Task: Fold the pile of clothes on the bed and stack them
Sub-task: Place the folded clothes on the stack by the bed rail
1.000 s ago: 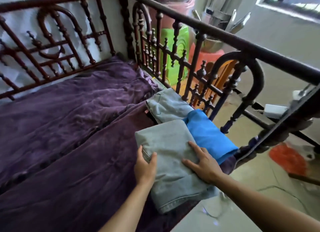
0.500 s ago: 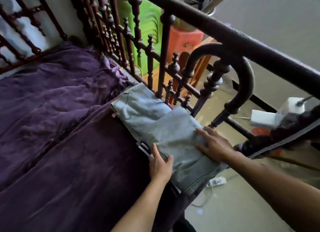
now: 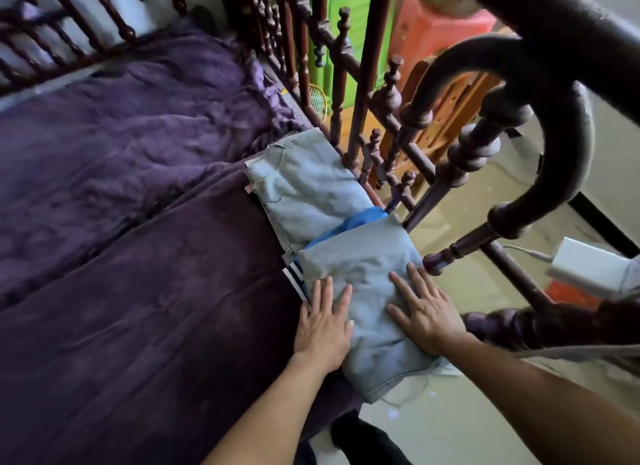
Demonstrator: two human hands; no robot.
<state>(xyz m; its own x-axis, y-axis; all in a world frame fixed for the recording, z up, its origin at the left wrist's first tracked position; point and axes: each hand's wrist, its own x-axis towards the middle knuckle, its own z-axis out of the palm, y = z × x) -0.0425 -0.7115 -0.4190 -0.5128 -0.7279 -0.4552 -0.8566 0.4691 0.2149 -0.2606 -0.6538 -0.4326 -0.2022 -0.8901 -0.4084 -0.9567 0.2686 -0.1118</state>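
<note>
Pressing flat now, your left hand (image 3: 323, 329) lies with straight fingers on the nine o'clock side of the folded grey jeans (image 3: 367, 277), no longer hooking a thumb around the edge as it did a second ago. The jeans have moved toward one o'clock and now sit on the blue garment (image 3: 360, 220), which shows only a sliver at twelve o'clock. Your right hand (image 3: 422, 312), also spread and gripping nothing, presses the three o'clock side, near the bed rail (image 3: 381, 125). This piece looks stacked and ready for you to release.

Folded grey jeans (image 3: 367, 284) atop stack
</note>
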